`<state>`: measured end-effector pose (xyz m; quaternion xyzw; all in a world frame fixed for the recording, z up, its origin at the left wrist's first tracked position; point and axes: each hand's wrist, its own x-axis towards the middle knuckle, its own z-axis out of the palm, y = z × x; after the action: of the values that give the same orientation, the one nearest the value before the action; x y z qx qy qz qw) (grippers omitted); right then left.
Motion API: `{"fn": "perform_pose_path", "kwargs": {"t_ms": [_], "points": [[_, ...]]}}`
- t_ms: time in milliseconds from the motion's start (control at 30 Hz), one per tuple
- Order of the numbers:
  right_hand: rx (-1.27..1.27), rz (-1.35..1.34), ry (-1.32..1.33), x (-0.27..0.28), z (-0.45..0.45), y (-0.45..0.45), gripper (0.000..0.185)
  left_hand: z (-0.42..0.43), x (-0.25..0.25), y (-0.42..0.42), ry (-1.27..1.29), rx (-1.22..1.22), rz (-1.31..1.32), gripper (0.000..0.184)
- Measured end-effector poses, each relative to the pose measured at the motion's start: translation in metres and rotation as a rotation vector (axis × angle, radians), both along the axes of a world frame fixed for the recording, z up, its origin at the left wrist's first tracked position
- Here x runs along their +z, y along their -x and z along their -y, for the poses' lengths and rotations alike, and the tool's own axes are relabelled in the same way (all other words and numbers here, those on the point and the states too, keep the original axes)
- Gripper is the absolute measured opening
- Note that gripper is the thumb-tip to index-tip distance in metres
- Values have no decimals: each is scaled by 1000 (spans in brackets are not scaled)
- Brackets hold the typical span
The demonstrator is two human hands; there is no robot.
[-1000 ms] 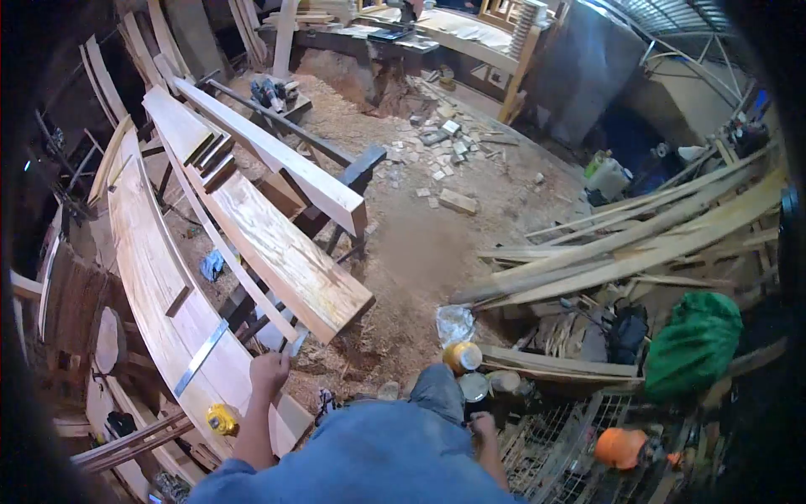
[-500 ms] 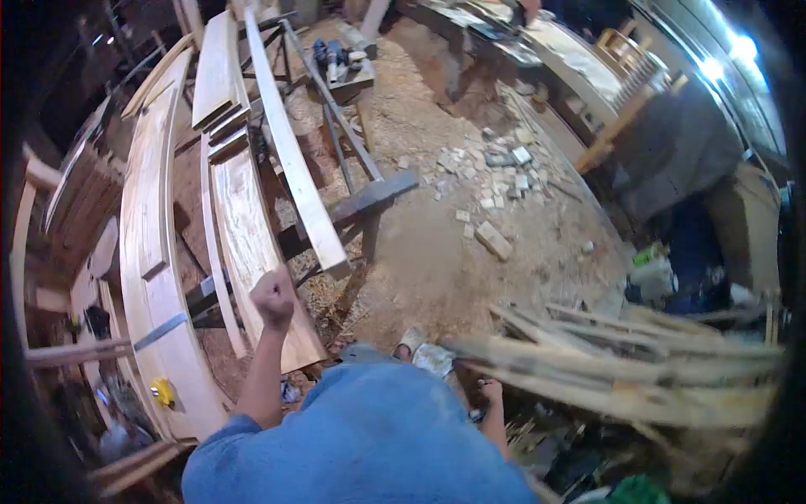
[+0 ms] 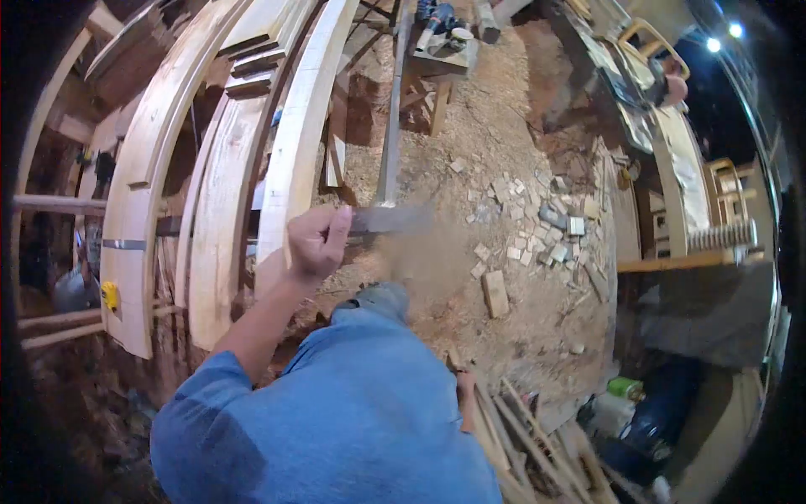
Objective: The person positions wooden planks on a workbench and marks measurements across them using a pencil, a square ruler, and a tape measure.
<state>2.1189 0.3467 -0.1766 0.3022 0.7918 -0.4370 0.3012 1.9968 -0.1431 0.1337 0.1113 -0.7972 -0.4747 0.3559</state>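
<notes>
My left hand (image 3: 317, 241) is closed in a loose fist with the thumb up, and nothing shows in it. It is in front of the near end of a pale planed plank (image 3: 306, 109) and beside a grey crossbar (image 3: 390, 220); whether it touches either I cannot tell. My right hand (image 3: 466, 395) hangs low at my right side, partly behind my blue shirt (image 3: 336, 420), near a pile of thin wood strips (image 3: 537, 445). Its fingers are mostly hidden.
More long boards (image 3: 222, 193) lie to the left, one with a yellow tape measure (image 3: 110, 295) on it. Wood offcuts (image 3: 529, 231) litter the sawdust floor. A power tool (image 3: 437, 25) rests on a small stand (image 3: 449, 60). A bench (image 3: 672, 265) runs along the right.
My view has turned and moved forward, so the boards sit further left and the strips lower. My left hand has come up and right in view; my right hand is now closer against my side.
</notes>
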Motion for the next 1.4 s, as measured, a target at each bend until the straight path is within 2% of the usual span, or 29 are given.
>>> {"fn": "perform_pose_path", "kwargs": {"t_ms": [67,133,167,233,333,367,433,500,600,700,767,833,867,900,933,967,1067,1100,1133,1167,1233,1333,1367,1400], "points": [[417,-98,-313,-63,-47,33,22,-20,-16,38,-63,47,41,42],[380,-18,-255,-15,-37,99,21,-36,-38,72,-193,47,209,40],[279,73,-190,19,-22,136,23,-47,-41,90,-259,44,261,41],[38,136,-63,32,-28,184,23,-62,-42,122,-437,35,413,45],[93,137,22,35,-41,268,21,-67,-52,164,-531,109,380,46],[70,197,-27,38,-32,296,20,-63,-47,176,-530,133,357,44],[276,115,-18,37,-26,345,19,-54,-34,197,-528,188,317,40],[553,42,-8,33,-19,401,18,-42,-35,214,-516,341,326,45],[266,647,514,-96,-63,504,18,-23,-55,228,-510,561,389,48],[887,89,176,-23,22,586,13,-20,-83,235,-578,770,395,47],[1020,242,110,-87,24,661,12,-35,-89,237,-582,887,460,45],[918,179,155,-66,67,709,17,-53,-92,239,-606,962,562,43],[1091,-183,112,-159,37,745,18,-66,-97,243,-626,990,610,41],[1051,-8,67,-85,89,758,15,-79,-105,248,-591,953,586,38],[871,62,196,-76,107,770,14,-92,-111,254,-556,912,565,35],[679,131,318,-71,120,778,13,-101,-113,264,-478,822,674,33],[825,52,204,-50,168,771,13,-116,-138,299,-354,441,992,31],[856,92,188,-75,167,770,12,-115,-151,316,-412,337,1071,34],[1014,-36,188,-102,163,759,12,-112,-166,331,-468,228,1144,37],[1169,-177,186,-151,150,749,12,-115,-222,329,-416,157,1083,34],[1198,-151,119,-182,155,728,14,-104,-337,345,-435,333,1038,31],[1056,-125,49,-149,198,685,28,-59,-474,345,-414,557,1065,30],[1079,-162,53,-166,193,670,24,-23,-520,352,-392,627,1483,29],[1099,-201,60,-185,189,655,20,2,-573,345,-425,795,1440,32]]}}
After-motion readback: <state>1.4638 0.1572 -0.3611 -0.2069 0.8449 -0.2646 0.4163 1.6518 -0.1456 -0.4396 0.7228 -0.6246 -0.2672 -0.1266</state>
